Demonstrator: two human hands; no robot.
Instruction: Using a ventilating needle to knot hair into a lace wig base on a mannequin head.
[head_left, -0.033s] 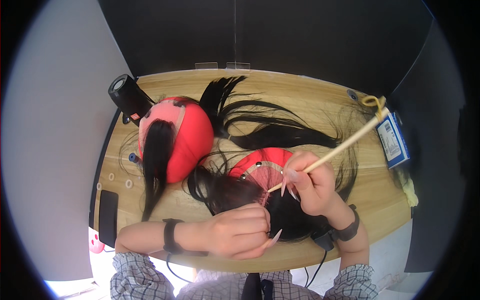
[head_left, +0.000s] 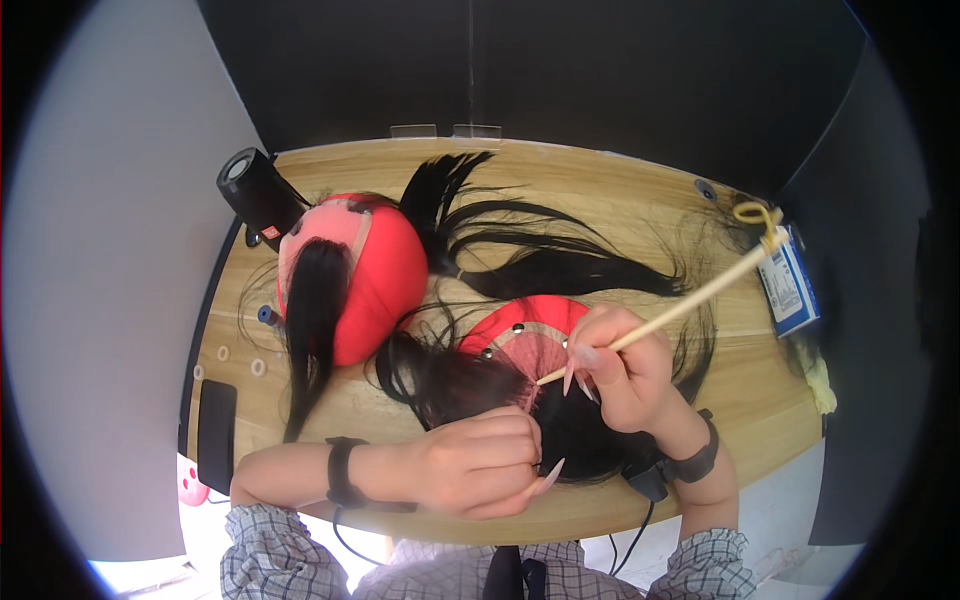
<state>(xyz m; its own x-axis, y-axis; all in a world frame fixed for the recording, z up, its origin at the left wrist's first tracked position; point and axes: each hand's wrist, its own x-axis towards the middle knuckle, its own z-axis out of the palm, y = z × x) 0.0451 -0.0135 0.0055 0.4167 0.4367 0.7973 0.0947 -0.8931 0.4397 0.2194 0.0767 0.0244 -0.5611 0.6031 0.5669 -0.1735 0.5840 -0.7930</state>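
Observation:
My right hand (head_left: 630, 372) pinches a slim pale wooden stick (head_left: 690, 304), a yellow looped band (head_left: 765, 222) at its far end. The stick's tip rests at a pink mesh cap (head_left: 535, 352) on a red head form (head_left: 540, 308). Round-headed pins (head_left: 518, 328) sit along the cap's band. Black hair (head_left: 575, 430) spreads over the form's near side, and another dark lock (head_left: 455, 378) lies to the left of the tip. My left hand (head_left: 480, 462) is closed low against the hair, just nearer than the tip; its fingertips are mostly hidden, and what it holds I cannot make out.
A second red head form (head_left: 395, 280) with black hair (head_left: 318, 320) stands to the left, beside a black cylindrical speaker (head_left: 262, 195). Long black hair (head_left: 560, 268) stretches across the table behind. A blue-white box (head_left: 788, 285) is on the right, a dark phone-like slab (head_left: 217, 435) on the left.
The stick's far end has dipped slightly toward me and to the right, its tip staying at the mesh. My left hand looks unmoved.

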